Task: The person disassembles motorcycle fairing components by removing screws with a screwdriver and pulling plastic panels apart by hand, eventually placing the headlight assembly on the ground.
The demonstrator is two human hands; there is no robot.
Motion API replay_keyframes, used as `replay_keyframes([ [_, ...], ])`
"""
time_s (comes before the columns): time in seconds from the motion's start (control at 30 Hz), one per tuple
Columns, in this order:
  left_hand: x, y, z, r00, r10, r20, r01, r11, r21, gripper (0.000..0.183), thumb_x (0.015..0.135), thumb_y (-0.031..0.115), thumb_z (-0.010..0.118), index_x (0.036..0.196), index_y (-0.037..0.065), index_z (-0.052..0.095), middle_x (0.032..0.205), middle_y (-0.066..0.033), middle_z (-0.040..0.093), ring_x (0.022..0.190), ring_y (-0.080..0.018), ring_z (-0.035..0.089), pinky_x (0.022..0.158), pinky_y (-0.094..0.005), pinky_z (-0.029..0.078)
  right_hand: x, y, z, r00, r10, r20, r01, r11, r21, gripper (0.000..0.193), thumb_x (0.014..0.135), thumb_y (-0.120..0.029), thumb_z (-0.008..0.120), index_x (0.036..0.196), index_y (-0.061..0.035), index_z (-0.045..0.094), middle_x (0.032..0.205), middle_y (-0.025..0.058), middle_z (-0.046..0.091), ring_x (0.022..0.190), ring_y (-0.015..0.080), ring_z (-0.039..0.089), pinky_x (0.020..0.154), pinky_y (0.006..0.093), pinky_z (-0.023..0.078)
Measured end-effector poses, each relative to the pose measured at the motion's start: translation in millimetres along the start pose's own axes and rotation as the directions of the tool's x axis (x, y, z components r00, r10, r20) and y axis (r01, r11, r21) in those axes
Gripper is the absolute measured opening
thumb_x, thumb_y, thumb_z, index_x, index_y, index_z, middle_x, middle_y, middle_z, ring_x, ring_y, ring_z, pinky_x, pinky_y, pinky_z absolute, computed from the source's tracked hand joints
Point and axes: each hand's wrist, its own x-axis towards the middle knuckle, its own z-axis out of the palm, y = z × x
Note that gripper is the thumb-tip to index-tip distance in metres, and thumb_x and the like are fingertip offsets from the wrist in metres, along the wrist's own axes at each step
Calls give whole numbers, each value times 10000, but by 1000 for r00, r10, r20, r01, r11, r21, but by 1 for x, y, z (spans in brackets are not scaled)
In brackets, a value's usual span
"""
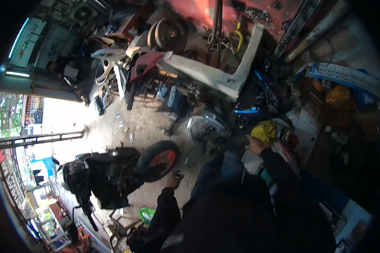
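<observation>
My left hand is held over the concrete floor, close to the rear wheel of a black motorcycle. Its fingers are loosely bent and apart, and nothing shows in them. My right hand is out to the right, beside a crumpled yellow plastic bag. The thumb and fingers there look spread, with no held thing visible; whether they touch the bag I cannot tell. Just under that hand lies a pale plastic bag. Between my hands, ahead of my legs, sits a bulky part in clear plastic wrap.
The motorcycle stands at left. Ahead are a maroon fairing panel, a long grey beam, loose wheels and piled parts. A green bag lies at lower left. A person is at the far left.
</observation>
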Motion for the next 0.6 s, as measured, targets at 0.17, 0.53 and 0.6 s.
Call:
replay_keyframes([
  [0.17, -76, -45, -5, 917, -398, -23, 399, 916, 41, 549, 756, 393, 669, 1173, 52, 562, 1034, -184, 649, 989, -311, 615, 869, -383, 475, -3, 11, -11, 1000, 13, 8, -13, 999, -38, 624, 801, -246, 629, 1343, -65, 379, 1264, 201, 499, 1175, 340, 481, 973, 408, 390],
  [0.53, -16, 121, -6, 988, 12, -153, -13, 1000, -8, 488, 793, 254, 653, 1190, -1, 530, 1051, -194, 624, 998, -292, 614, 834, -372, 478, 43, -38, 14, 982, -173, -80, 176, 984, 28, 580, 784, -257, 663, 1298, -93, 449, 1070, 166, 599, 1003, 307, 579, 863, 386, 451],
  [0.6, -2, 150, 0, 990, 39, -133, -46, 997, -54, 482, 792, 253, 649, 1188, 4, 533, 1044, -194, 626, 980, -296, 621, 825, -375, 481, 36, -55, 10, 985, -168, -27, 169, 983, 72, 556, 791, -259, 663, 1281, -84, 466, 1052, 156, 608, 995, 295, 583, 847, 381, 456],
])
